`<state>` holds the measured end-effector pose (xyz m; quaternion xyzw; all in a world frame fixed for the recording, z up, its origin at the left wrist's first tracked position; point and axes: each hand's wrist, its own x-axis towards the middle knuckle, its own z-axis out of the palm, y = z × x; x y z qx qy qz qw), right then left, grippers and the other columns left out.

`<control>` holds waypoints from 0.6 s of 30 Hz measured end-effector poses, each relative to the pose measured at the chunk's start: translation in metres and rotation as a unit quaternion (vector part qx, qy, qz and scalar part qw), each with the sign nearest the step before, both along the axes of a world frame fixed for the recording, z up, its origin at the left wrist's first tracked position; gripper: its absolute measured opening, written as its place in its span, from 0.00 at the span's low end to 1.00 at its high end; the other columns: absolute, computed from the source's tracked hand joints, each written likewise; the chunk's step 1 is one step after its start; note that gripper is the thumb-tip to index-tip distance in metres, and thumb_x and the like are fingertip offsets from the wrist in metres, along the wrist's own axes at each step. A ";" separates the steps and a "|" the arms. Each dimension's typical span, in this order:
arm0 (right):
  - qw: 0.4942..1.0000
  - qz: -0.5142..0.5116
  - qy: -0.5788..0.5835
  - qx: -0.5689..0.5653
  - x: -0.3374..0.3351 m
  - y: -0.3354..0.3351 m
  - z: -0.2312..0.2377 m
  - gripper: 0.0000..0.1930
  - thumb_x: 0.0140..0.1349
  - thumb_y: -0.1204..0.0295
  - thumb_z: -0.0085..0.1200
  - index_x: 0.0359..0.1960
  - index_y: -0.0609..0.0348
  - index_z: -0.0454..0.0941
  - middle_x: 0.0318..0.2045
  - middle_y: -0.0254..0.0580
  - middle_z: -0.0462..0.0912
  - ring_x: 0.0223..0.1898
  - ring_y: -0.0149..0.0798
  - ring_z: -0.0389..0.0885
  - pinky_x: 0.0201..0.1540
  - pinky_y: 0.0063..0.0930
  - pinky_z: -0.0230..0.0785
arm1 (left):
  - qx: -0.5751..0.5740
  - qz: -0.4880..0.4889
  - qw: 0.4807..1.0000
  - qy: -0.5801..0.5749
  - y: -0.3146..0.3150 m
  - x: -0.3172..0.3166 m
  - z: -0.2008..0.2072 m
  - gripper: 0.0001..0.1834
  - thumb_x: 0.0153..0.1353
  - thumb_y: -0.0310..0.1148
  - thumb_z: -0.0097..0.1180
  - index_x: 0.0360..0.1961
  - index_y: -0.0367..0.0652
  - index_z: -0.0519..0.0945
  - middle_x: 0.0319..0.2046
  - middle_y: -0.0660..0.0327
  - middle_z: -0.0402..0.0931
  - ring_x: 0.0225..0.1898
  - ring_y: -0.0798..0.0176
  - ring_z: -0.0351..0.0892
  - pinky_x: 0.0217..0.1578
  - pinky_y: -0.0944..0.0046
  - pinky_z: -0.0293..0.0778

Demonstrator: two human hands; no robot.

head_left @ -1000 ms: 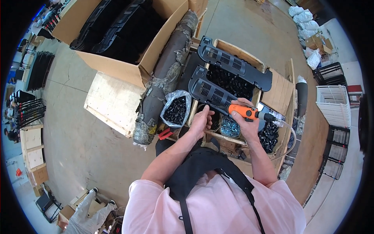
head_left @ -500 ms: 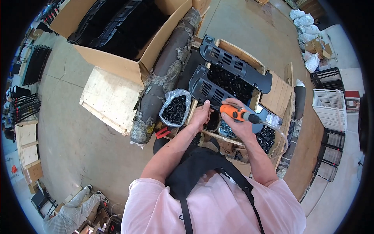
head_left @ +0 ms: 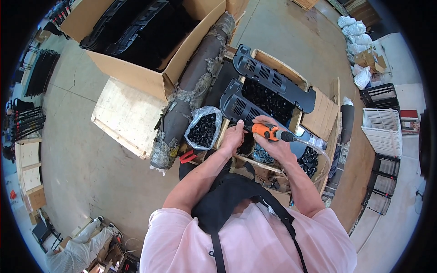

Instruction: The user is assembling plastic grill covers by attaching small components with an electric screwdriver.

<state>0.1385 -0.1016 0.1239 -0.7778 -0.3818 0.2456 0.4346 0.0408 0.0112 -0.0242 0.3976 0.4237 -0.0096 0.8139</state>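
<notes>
Concrete floor (head_left: 118, 186) spreads around low timber bins (head_left: 263, 56). Nearest me, the right hand (head_left: 275, 142) grips an orange-and-black power driver (head_left: 264, 131), its long axis running left to right, tip end toward the left hand (head_left: 232, 138). Those left fingers are curled; whether they pinch anything, I can't tell. Just beyond both hands lies a dark-grey slotted plastic panel (head_left: 239, 104), slanting far-left to near-right; its twin (head_left: 277, 81) lies farther off.
</notes>
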 end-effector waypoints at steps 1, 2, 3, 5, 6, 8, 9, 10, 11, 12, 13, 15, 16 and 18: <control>1.000 0.015 -0.002 0.018 0.001 0.001 0.000 0.24 0.58 0.73 0.67 0.58 0.56 0.79 0.47 0.44 0.88 0.50 0.41 0.88 0.56 0.34 0.79 | 0.003 0.001 1.000 0.001 0.000 0.000 -0.001 0.32 0.78 0.58 0.45 0.36 0.37 0.80 0.18 0.66 0.68 0.17 0.70 0.65 0.18 0.66 0.61; 0.999 0.030 -0.004 0.036 0.002 0.001 0.001 0.24 0.58 0.74 0.66 0.59 0.57 0.79 0.47 0.45 0.88 0.50 0.42 0.88 0.57 0.35 0.79 | 0.007 0.002 1.000 0.001 0.000 0.001 -0.001 0.32 0.79 0.58 0.45 0.36 0.37 0.80 0.18 0.66 0.68 0.17 0.69 0.66 0.18 0.66 0.61; 0.999 0.031 -0.004 0.037 0.003 0.002 0.005 0.24 0.58 0.74 0.66 0.59 0.57 0.79 0.47 0.45 0.88 0.50 0.42 0.88 0.57 0.35 0.79 | 0.008 0.003 1.000 0.001 -0.001 0.000 -0.003 0.32 0.79 0.58 0.45 0.36 0.37 0.80 0.18 0.66 0.68 0.17 0.69 0.66 0.18 0.66 0.61; 0.996 0.057 0.027 -0.063 0.004 0.004 0.015 0.25 0.59 0.77 0.68 0.59 0.59 0.79 0.52 0.42 0.85 0.54 0.36 0.84 0.61 0.31 0.75 | 0.028 0.027 0.999 -0.001 -0.003 0.000 -0.006 0.32 0.77 0.58 0.46 0.33 0.38 0.80 0.19 0.66 0.70 0.17 0.70 0.66 0.18 0.66 0.61; 0.996 0.056 0.025 -0.061 0.005 0.003 0.013 0.25 0.59 0.77 0.68 0.59 0.59 0.79 0.52 0.42 0.85 0.54 0.36 0.84 0.61 0.31 0.75 | 0.030 0.026 0.999 -0.003 -0.004 0.001 -0.005 0.32 0.77 0.58 0.46 0.33 0.38 0.80 0.19 0.66 0.70 0.17 0.70 0.66 0.18 0.66 0.61; 0.998 0.053 0.016 -0.008 0.006 0.002 0.005 0.26 0.58 0.76 0.68 0.60 0.59 0.77 0.53 0.42 0.86 0.55 0.36 0.84 0.62 0.31 0.75 | 0.029 0.022 0.999 0.009 -0.005 0.002 -0.002 0.32 0.77 0.59 0.46 0.32 0.38 0.80 0.20 0.66 0.70 0.17 0.70 0.65 0.18 0.65 0.61; 0.998 0.056 0.015 -0.004 0.006 0.002 0.007 0.26 0.58 0.76 0.68 0.60 0.59 0.77 0.53 0.42 0.86 0.55 0.36 0.84 0.62 0.31 0.75 | 0.032 0.025 0.999 0.009 -0.005 0.002 -0.002 0.32 0.77 0.59 0.46 0.32 0.38 0.80 0.20 0.66 0.70 0.17 0.70 0.65 0.18 0.65 0.61; 0.998 0.058 0.000 0.008 0.006 0.001 0.008 0.26 0.58 0.76 0.68 0.60 0.58 0.78 0.52 0.43 0.86 0.54 0.38 0.85 0.61 0.32 0.76 | 0.032 0.016 0.999 0.010 -0.004 0.001 -0.001 0.32 0.78 0.59 0.45 0.34 0.38 0.80 0.20 0.66 0.70 0.17 0.70 0.66 0.18 0.66 0.62; 0.998 0.060 -0.016 0.021 0.006 0.000 0.011 0.26 0.58 0.76 0.67 0.60 0.58 0.78 0.52 0.44 0.87 0.53 0.40 0.87 0.59 0.33 0.78 | 0.032 0.008 0.999 0.011 -0.003 0.001 -0.001 0.32 0.78 0.59 0.45 0.35 0.38 0.80 0.19 0.66 0.69 0.18 0.69 0.66 0.18 0.66 0.63; 0.998 0.064 -0.015 0.023 0.004 -0.001 0.014 0.26 0.58 0.76 0.67 0.60 0.58 0.78 0.52 0.44 0.87 0.53 0.40 0.87 0.59 0.33 0.78 | 0.034 0.012 0.999 0.011 -0.003 -0.001 0.000 0.32 0.78 0.59 0.45 0.35 0.38 0.80 0.19 0.66 0.69 0.18 0.69 0.66 0.18 0.66 0.63; 0.998 0.042 0.013 0.052 0.001 -0.002 0.019 0.26 0.58 0.77 0.67 0.60 0.58 0.78 0.53 0.43 0.87 0.54 0.39 0.86 0.60 0.33 0.77 | 0.022 0.009 1.000 0.005 -0.003 -0.003 0.000 0.31 0.78 0.59 0.45 0.37 0.39 0.81 0.21 0.66 0.70 0.19 0.69 0.67 0.19 0.66 0.64; 0.995 0.004 0.068 0.066 0.001 -0.003 0.032 0.26 0.59 0.79 0.67 0.61 0.58 0.77 0.55 0.42 0.86 0.56 0.36 0.84 0.62 0.33 0.76 | -0.012 0.006 1.000 -0.011 -0.001 -0.011 0.005 0.28 0.78 0.57 0.46 0.43 0.40 0.81 0.28 0.65 0.74 0.24 0.68 0.73 0.23 0.67 0.69; 0.995 0.004 0.068 0.068 0.002 -0.005 0.031 0.26 0.59 0.79 0.67 0.61 0.58 0.77 0.55 0.42 0.86 0.56 0.36 0.84 0.62 0.33 0.76 | -0.011 0.006 1.000 -0.011 0.000 -0.016 0.008 0.28 0.78 0.57 0.46 0.43 0.40 0.81 0.28 0.65 0.74 0.24 0.68 0.73 0.23 0.67 0.69; 0.985 -0.029 0.125 0.115 0.002 -0.009 0.027 0.27 0.60 0.79 0.67 0.62 0.59 0.75 0.55 0.44 0.86 0.56 0.36 0.84 0.64 0.33 0.75 | -0.126 0.032 0.991 -0.037 0.001 -0.028 0.013 0.24 0.79 0.53 0.47 0.48 0.40 0.80 0.33 0.63 0.77 0.30 0.66 0.78 0.28 0.67 0.74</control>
